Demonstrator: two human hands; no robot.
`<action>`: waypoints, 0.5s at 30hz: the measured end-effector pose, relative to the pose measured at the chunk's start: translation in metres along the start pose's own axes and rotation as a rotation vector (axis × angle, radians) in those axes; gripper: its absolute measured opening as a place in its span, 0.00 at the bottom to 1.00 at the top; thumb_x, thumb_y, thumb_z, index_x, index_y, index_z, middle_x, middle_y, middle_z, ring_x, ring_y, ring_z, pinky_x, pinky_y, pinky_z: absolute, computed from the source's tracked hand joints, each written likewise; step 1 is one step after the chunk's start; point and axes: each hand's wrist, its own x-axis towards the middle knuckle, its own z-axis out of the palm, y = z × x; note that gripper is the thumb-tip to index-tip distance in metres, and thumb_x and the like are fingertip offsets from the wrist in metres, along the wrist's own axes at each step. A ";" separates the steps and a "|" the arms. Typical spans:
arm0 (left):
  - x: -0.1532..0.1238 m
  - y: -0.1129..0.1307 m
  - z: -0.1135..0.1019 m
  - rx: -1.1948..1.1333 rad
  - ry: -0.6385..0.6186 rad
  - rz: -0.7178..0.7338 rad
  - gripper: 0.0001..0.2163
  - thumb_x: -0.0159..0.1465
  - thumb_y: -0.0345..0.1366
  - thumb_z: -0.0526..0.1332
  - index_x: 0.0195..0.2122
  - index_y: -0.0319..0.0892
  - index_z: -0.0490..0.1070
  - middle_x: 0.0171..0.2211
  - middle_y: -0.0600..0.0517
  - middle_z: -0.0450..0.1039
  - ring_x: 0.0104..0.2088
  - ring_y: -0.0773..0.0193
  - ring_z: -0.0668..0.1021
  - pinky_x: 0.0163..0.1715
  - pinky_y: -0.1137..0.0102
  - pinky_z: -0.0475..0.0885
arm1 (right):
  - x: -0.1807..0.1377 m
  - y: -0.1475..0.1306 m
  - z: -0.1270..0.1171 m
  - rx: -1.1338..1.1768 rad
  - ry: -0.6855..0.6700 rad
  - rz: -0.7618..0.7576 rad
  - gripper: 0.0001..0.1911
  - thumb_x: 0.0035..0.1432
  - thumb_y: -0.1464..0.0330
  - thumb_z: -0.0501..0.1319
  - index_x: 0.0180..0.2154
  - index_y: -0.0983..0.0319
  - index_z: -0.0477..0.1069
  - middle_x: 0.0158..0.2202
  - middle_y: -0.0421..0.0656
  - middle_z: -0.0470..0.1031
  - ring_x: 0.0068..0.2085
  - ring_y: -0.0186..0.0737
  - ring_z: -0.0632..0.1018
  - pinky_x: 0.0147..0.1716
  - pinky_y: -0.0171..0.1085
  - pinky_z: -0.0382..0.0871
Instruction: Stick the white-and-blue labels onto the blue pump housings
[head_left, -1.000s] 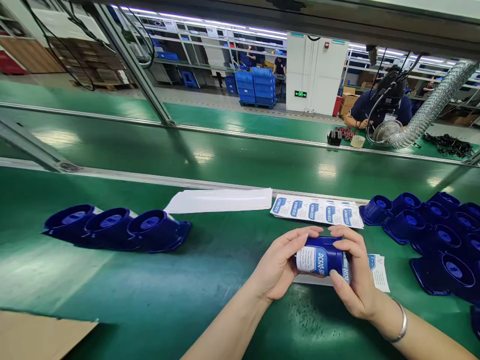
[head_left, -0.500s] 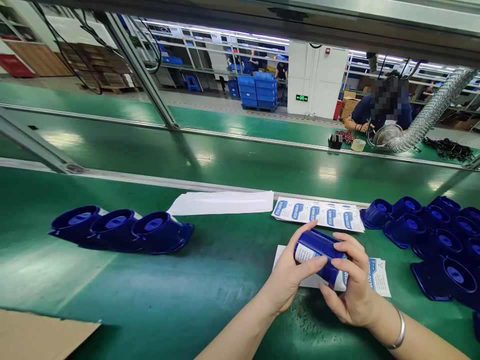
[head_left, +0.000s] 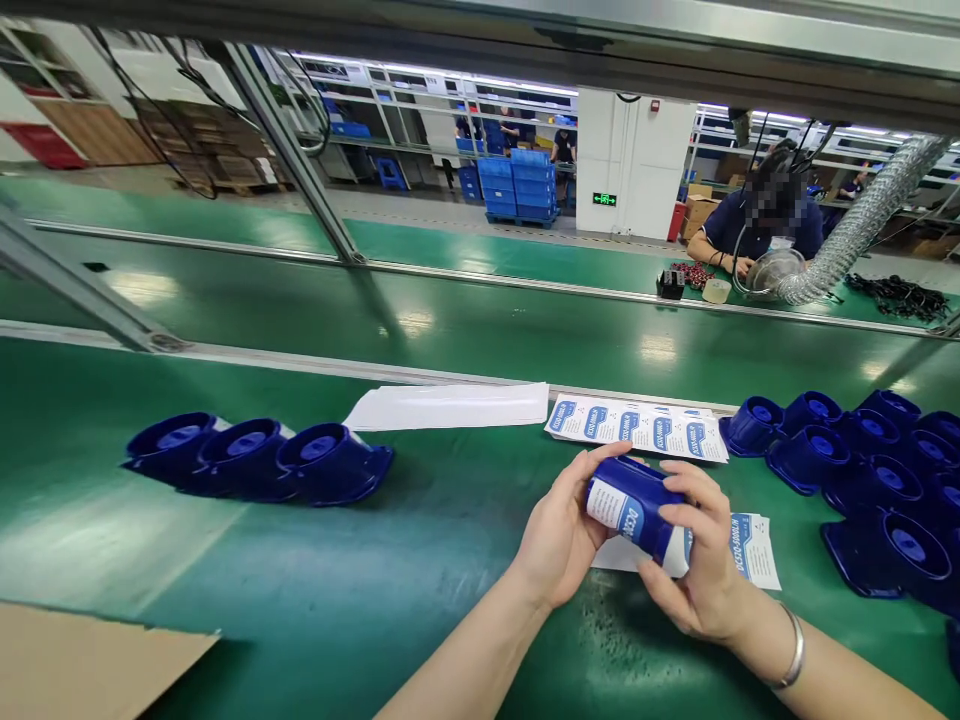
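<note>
Both my hands hold one blue plastic part with a white and blue label on its side, just above the green bench. My left hand cups its left end, fingers curled round it. My right hand grips its right side, thumb and fingers pressed on the label. Under the hands lies a label sheet. A second sheet of labels lies just beyond.
Three blue parts lie in a row at the left. Several more blue parts are heaped at the right. White backing paper lies at the bench's far edge, cardboard at the near left. Across the belts a person works.
The blue part has been turned in my hands, its labelled side now facing up and left. The view has shifted slightly left.
</note>
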 end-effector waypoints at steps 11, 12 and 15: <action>-0.017 0.016 -0.002 1.052 0.166 0.538 0.34 0.52 0.43 0.75 0.60 0.50 0.67 0.59 0.44 0.69 0.59 0.46 0.71 0.60 0.55 0.63 | -0.015 0.031 0.013 0.529 0.097 0.750 0.25 0.72 0.50 0.46 0.62 0.55 0.58 0.57 0.53 0.69 0.37 0.45 0.81 0.31 0.45 0.81; -0.018 0.023 -0.007 1.171 0.279 0.541 0.33 0.55 0.46 0.73 0.60 0.49 0.66 0.59 0.44 0.69 0.59 0.46 0.71 0.59 0.56 0.65 | -0.015 0.030 0.013 0.493 0.094 0.747 0.24 0.72 0.50 0.48 0.62 0.55 0.58 0.57 0.53 0.69 0.34 0.43 0.80 0.34 0.46 0.82; -0.021 0.046 -0.034 1.644 0.571 0.424 0.31 0.61 0.51 0.66 0.62 0.47 0.64 0.53 0.41 0.74 0.52 0.46 0.76 0.49 0.58 0.71 | -0.010 0.020 0.012 0.379 0.049 0.739 0.22 0.71 0.52 0.51 0.59 0.57 0.62 0.53 0.51 0.72 0.32 0.40 0.79 0.40 0.49 0.80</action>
